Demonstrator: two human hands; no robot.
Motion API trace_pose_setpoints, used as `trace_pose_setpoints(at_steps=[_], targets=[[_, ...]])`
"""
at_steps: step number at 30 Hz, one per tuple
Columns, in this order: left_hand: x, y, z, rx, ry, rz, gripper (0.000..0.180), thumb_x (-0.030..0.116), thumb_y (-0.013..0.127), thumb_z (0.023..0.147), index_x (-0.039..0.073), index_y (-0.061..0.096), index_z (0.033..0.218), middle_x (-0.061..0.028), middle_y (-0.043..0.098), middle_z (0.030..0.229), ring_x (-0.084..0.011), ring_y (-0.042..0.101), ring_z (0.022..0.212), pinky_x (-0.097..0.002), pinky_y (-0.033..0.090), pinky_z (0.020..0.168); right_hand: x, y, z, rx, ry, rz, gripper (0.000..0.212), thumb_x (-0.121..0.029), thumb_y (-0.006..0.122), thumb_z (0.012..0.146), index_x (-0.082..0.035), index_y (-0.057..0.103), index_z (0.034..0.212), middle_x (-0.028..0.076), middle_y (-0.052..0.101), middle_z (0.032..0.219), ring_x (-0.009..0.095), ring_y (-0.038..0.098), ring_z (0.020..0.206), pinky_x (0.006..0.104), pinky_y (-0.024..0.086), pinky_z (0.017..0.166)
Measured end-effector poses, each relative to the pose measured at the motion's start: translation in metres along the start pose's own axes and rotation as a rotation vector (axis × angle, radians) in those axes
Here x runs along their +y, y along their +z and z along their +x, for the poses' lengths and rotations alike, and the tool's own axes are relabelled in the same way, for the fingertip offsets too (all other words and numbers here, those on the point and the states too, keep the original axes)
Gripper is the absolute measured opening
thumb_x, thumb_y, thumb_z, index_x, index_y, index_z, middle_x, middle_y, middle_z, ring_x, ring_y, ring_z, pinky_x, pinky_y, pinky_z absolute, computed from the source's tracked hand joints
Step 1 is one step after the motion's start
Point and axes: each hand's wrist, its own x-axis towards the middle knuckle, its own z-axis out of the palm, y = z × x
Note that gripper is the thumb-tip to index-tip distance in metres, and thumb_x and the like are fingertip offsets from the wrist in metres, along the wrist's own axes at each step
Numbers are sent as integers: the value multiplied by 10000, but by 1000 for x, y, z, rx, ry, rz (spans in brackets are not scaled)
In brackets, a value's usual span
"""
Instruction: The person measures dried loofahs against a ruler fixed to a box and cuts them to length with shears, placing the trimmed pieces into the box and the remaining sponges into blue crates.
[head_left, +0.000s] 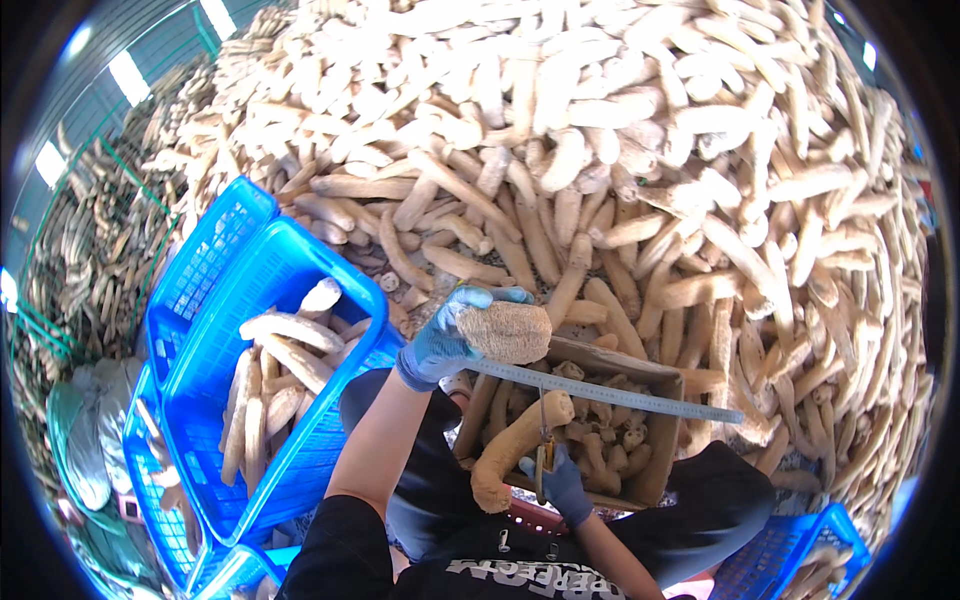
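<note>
Left grip is wrapped around a short gourd piece, stubby, tan and fibrous (looks like dried loofah to me), held up over the far left corner of an open cardboard box. Right grip is down by the near side of the box, closed on a yellow-handled tool with a thin strip of metal sticking up from it. Both are in blue gloves, fwiw.

Right behind that tool there's a curved gourd, longer than the stubby one, slanting across the box's near left part with its bottom end poking out past the edge. Can't tell if any fingers are actually on it, the tool's in the way. A long pale ruler runs across the top of the box and sticks out well past the right side, and inside the box it's a jumble of small gourd bits.

Box sits between the person's knees, dark trousers on both sides. Off to the left is a big blue crate with whole gourds in it, plus another blue basket at lower right. Everything beyond the box is one massive gourd pile, seriously bright up top.
</note>
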Motion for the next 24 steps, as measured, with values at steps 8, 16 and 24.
trace_pose_setpoints(at_steps=[8, 16, 24], targets=[[59, -8, -87, 787, -44, 670, 276, 276, 611, 888, 84, 549, 1076, -3, 573, 963, -117, 569, 856, -251, 466, 739, 3, 7, -2, 4, -142, 7, 329, -250, 626, 842, 8, 529, 1021, 230, 579, 927, 366, 555, 893, 441, 431, 770], [228, -26, -265, 1026, 792, 305, 296, 357, 569, 893, 105, 553, 1048, -30, 598, 899, -168, 575, 835, -312, 477, 727, -26, 6, 17, -24, -130, 99, 374, -300, 539, 890, -12, 497, 1125, 180, 565, 1020, 321, 551, 955, 412, 438, 821], [308, 14, -370, 1495, 1337, 378, 244, 373, 561, 906, 152, 520, 1001, -41, 591, 969, -213, 573, 830, -350, 480, 718, -10, -8, 19, -76, 64, 588, 431, -350, 451, 938, -32, 465, 1228, 130, 552, 1113, 276, 547, 1018, 382, 446, 873]])
